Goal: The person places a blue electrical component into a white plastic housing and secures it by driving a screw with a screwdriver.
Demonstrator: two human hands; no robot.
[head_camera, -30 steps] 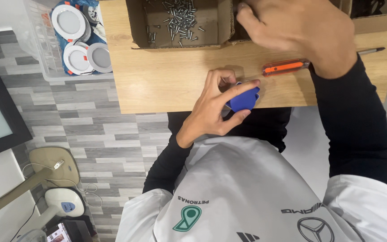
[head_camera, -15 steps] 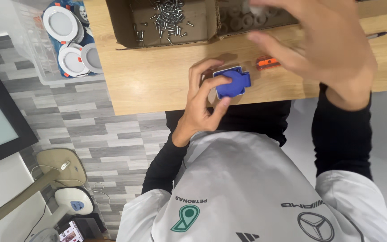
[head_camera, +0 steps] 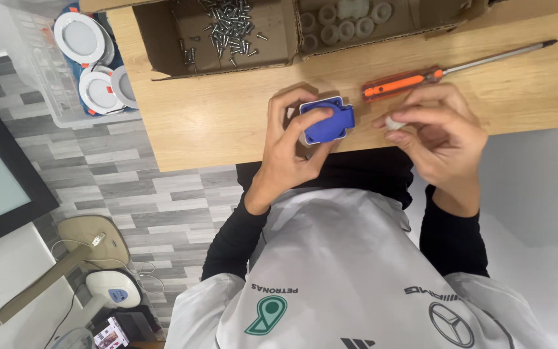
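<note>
My left hand [head_camera: 290, 145] grips a blue plastic socket part [head_camera: 327, 120] with a rounded square front, holding it just above the near edge of the wooden table [head_camera: 214, 116]. To the right of it, my right hand [head_camera: 440, 132] pinches a small white ring-shaped piece [head_camera: 394, 122] between thumb and fingertips. The two hands are a short gap apart. An orange-handled screwdriver [head_camera: 414, 79] lies on the table just beyond my right hand, its shaft pointing right.
An open cardboard box [head_camera: 163, 45] at the table's far side holds several loose screws [head_camera: 224, 29] in one compartment and grey rings [head_camera: 343, 26] in the other. A clear bin with white round lamps [head_camera: 88, 55] stands left of the table. Grey plank floor lies below.
My right hand came back from the box toward me and now holds a small white piece. My left hand has kept the blue part, shifting it slightly.
</note>
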